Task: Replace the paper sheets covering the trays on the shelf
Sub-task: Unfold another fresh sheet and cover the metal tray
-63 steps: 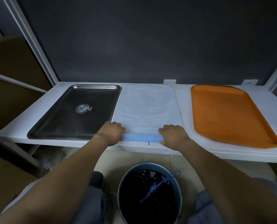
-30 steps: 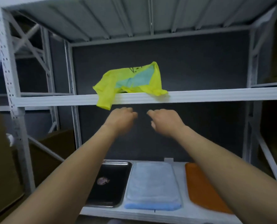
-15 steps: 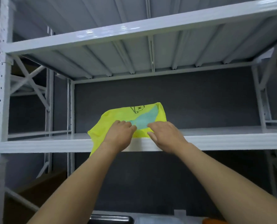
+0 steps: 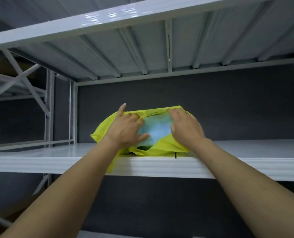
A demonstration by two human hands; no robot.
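Your left hand (image 4: pixel 125 128) and right hand (image 4: pixel 185 128) each grip the crinkled yellow plastic bag (image 4: pixel 161 149) at the front edge of the white metal shelf (image 4: pixel 246 166); pale blue sheets (image 4: pixel 157 133) lie inside it, between your hands.

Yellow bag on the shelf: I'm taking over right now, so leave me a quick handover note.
Left hand grips the yellow bag at its mouth, index finger raised. Right hand holds the other edge.
The bag sits at the shelf front edge; a light blue pack, probably fresh sheets, shows inside.
Nothing is out yet; trays are out of view.
To do: pull sheets out, cover trays.
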